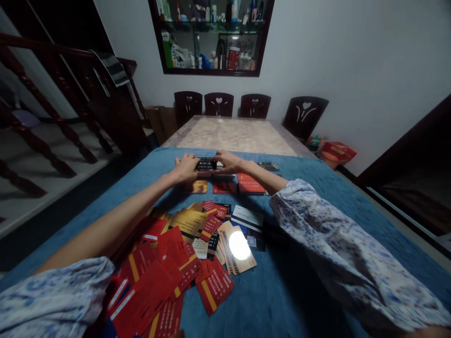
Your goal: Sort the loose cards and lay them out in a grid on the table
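Observation:
A black card point(205, 164) with pale print lies in a stack near the far side of the blue cloth, flanked by both my hands. My left hand point(186, 168) has its fingers curled against the card's left edge. From the right, my right hand point(228, 162) bends its thumb and fingers round the other edge. A paler card below that hand is mostly hidden. Just nearer stand a gold card pile point(198, 187), a dark red card pile point(224, 187) and a bright red card pile point(251, 183). Another black card point(268, 166) lies beyond my right forearm.
Loose red cards point(148, 291), gold cards point(188, 221) and a silver-white card point(247, 217) overlap in a heap before me. A tan card point(234, 263) reflects bright light. The blue cloth point(282, 300) covers the near part of a stone-topped table point(232, 134), with chairs point(219, 104) behind.

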The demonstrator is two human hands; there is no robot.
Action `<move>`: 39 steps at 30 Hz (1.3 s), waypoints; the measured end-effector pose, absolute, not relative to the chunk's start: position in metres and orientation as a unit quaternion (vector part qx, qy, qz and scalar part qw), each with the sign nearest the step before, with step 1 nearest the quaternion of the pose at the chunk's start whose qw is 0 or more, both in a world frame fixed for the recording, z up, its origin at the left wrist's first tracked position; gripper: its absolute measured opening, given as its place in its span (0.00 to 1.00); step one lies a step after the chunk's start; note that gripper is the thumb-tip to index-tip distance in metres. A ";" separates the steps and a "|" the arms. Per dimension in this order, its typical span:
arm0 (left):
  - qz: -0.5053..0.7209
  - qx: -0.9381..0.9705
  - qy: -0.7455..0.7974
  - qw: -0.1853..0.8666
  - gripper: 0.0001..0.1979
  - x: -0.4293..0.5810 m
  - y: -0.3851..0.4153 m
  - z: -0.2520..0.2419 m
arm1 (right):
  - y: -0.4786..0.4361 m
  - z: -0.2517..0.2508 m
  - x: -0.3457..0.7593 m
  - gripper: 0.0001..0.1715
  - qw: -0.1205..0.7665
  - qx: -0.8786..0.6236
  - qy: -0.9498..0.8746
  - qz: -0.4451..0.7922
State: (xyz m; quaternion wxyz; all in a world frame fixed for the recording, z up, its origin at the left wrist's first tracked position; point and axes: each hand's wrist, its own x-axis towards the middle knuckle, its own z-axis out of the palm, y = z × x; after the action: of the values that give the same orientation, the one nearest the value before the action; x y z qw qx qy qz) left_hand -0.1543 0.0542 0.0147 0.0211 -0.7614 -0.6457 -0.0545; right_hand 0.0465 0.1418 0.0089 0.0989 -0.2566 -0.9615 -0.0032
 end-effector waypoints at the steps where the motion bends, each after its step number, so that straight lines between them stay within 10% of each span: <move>1: -0.052 -0.761 -0.647 0.021 0.24 -0.156 0.057 0.014 | 0.144 0.010 0.045 0.24 0.096 -0.258 -0.961 -0.003; 39: -0.035 -0.742 -0.666 -0.065 0.22 -0.177 0.160 -0.009 | 0.205 0.002 -0.004 0.24 -0.015 -0.390 -0.920 0.013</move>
State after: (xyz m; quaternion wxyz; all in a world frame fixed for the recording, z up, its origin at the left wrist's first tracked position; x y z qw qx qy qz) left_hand -0.1770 0.1596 -0.0092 -0.0646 -0.7423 -0.6661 -0.0348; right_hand -0.0043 0.2053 0.0025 -0.0146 -0.3903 -0.9205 0.0129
